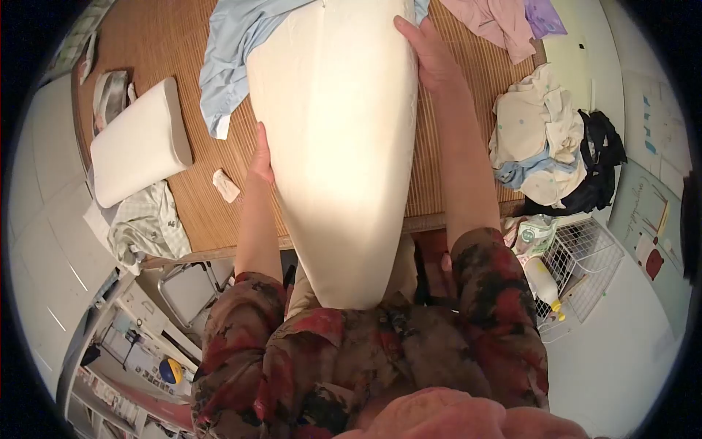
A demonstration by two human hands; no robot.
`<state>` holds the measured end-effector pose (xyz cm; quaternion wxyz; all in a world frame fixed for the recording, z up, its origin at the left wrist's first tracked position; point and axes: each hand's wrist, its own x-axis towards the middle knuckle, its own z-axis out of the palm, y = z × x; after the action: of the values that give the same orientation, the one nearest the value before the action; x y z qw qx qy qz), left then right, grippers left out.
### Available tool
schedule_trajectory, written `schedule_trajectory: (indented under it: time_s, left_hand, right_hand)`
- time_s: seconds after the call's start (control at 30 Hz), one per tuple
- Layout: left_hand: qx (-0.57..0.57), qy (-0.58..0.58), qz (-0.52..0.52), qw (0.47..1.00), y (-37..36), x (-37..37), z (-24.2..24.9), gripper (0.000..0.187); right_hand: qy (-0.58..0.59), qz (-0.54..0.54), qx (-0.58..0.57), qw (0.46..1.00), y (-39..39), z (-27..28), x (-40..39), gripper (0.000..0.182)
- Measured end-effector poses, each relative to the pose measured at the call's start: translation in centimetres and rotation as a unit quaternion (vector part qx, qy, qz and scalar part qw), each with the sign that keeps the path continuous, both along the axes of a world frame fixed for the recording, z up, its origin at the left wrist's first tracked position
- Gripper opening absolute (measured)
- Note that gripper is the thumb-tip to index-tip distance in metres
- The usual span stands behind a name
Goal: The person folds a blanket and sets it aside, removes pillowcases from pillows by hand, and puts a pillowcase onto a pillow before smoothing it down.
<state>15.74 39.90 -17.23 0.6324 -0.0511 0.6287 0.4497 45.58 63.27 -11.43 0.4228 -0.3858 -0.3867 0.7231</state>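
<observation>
A large cream-white pillow stretches from my chest out over the bed mat, its narrower end resting against my shirt. My left hand presses its left side, thumb upward, the other fingers hidden behind it. Farther out, my right hand holds the right edge, with the thumb on top and the remaining fingers mostly out of sight. Light blue fabric lies around the pillow's far left end, and a bit of the same blue shows near my right hand. How far the fabric covers the pillow is hidden.
A second white contoured pillow lies left on the bamboo mat, beside checked cloth and a small crumpled piece. Piled clothes sit at right, pink fabric at the far edge. A wire basket stands beside the mat.
</observation>
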Motion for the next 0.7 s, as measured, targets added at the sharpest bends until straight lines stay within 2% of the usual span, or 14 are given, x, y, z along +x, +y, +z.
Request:
schedule_trajectory:
  time_s: [0.03, 0.17, 0.23, 0.27, 0.33, 0.37, 0.4, 0.47, 0.5, 0.53, 0.57, 0.6, 0.63, 0.7]
  left_hand:
    - [0.014, -0.064, 0.006, 0.998, -0.4, 0.4, -0.1, 0.085]
    - [0.054, -0.02, -0.046, 0.997, 1.9, 0.5, 3.6, 0.084]
    - [0.05, 0.126, -0.112, 0.984, 3.3, 0.5, 6.7, 0.084]
    - [0.049, 0.131, -0.111, 0.984, 3.4, 0.9, 7.8, 0.084]
    - [-0.04, 0.317, -0.219, 0.922, 3.4, 1.8, 9.6, 0.082]
    - [-0.019, 0.349, -0.19, 0.917, 1.9, 1.2, 6.9, 0.079]
    - [-0.038, 0.375, -0.211, 0.902, 1.0, 1.7, 7.1, 0.076]
    - [-0.105, 0.46, -0.26, 0.843, -2.8, 0.3, 2.3, 0.077]
    - [-0.106, 0.458, -0.261, 0.843, -2.9, 0.4, 2.8, 0.077]
    - [-0.078, 0.514, -0.267, 0.811, -2.8, 0.7, 3.8, 0.071]
    - [-0.051, 0.567, -0.273, 0.776, -2.5, 0.9, 4.8, 0.065]
    - [-0.05, 0.566, -0.272, 0.776, -1.4, 1.0, 5.8, 0.065]
    - [0.045, 0.646, -0.26, 0.716, 0.5, 1.2, 6.8, 0.055]
    - [0.197, 0.753, -0.243, 0.579, 5.3, 1.8, 7.8, 0.038]
  right_hand:
    - [-0.052, -0.01, -0.009, 0.999, -0.1, 0.5, -0.1, 0.066]
    - [-0.114, -0.012, -0.105, 0.988, -0.2, 0.8, 1.1, 0.056]
    - [-0.172, -0.025, -0.095, 0.98, -0.6, -1.1, 1.6, 0.055]
    - [-0.229, -0.037, -0.091, 0.969, -1.3, -2.6, 1.6, 0.055]
    - [-0.24, -0.023, -0.073, 0.968, -3.3, -6.8, 2.0, 0.054]
    - [-0.256, -0.013, -0.049, 0.965, -3.7, -8.4, 1.7, 0.054]
    - [-0.248, -0.012, -0.047, 0.968, -4.1, -9.2, 1.1, 0.054]
    - [-0.344, -0.014, 0.008, 0.939, -6.8, -9.7, 1.2, 0.053]
    - [-0.389, -0.016, 0.027, 0.921, -7.8, -9.2, 1.4, 0.049]
    - [-0.39, -0.015, 0.029, 0.92, -8.0, -7.8, 1.8, 0.049]
    - [-0.466, -0.012, 0.079, 0.881, -8.0, -6.4, 2.3, 0.046]
    - [-0.537, -0.01, 0.13, 0.833, -7.8, -5.5, 2.5, 0.043]
    - [-0.556, -0.102, 0.248, 0.787, -7.4, -5.9, 2.8, 0.032]
    - [-0.526, -0.096, 0.307, 0.787, -4.8, -4.6, 2.7, 0.028]
